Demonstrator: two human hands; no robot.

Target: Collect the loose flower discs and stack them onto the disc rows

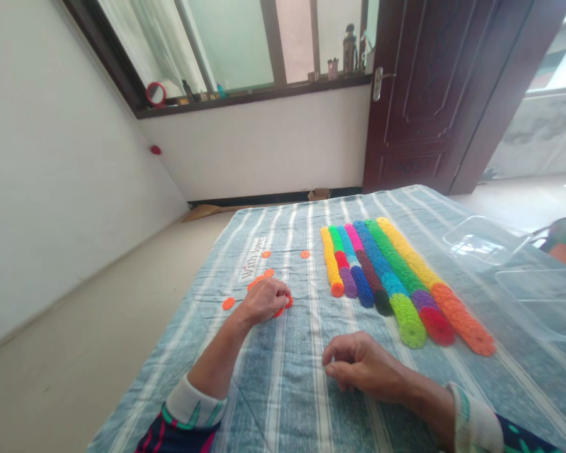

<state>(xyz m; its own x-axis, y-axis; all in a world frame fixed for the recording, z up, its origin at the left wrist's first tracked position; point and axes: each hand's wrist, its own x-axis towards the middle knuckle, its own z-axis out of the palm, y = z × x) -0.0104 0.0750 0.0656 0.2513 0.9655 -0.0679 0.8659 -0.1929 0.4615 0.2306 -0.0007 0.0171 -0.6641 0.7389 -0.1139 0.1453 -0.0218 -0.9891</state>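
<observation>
My left hand is low over the striped cloth, its fingers closed at an orange notched disc. Another orange disc edge shows under the fingertips, and the rest there is hidden by the hand. Several loose orange discs lie about it, one at the left, one beyond and one farther right. My right hand hovers or rests near the cloth with its fingers curled in toward the thumb, and nothing shows in them. Closest to it is a row of light green discs.
Side by side on the striped cloth lie long rows of overlapping discs in many colours. Clear plastic containers stand at the right. Behind are a window sill with small items and a dark red door.
</observation>
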